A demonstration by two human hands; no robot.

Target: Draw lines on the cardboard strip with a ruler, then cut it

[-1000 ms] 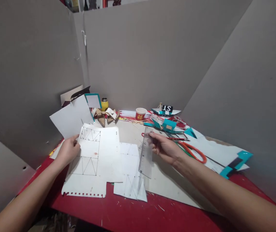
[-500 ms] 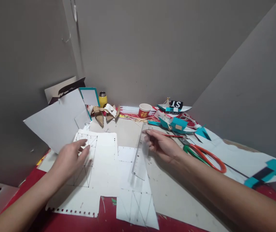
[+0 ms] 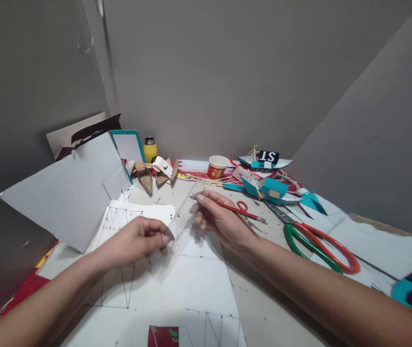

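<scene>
A clear ruler slants above the papers, blurred at its near end. My right hand pinches it near its far end. A red pencil juts out to the right from that same hand, its tip hidden. My left hand is closed at the ruler's left edge, with thumb and forefinger together on it. Beneath lie a notebook sheet with a pencilled grid and a narrower white paper strip marked with dots and slanting lines.
Large scissors with red and green handles lie right of my right hand, near a small red-handled pair. Behind stand a paper cup, teal paper boats, and a yellow bottle. A folded white card leans at left.
My left hand has moved right from the gridded sheet to the ruler. My right hand has shifted left with ruler and pencil, and the ruler tilts more. The view has moved slightly.
</scene>
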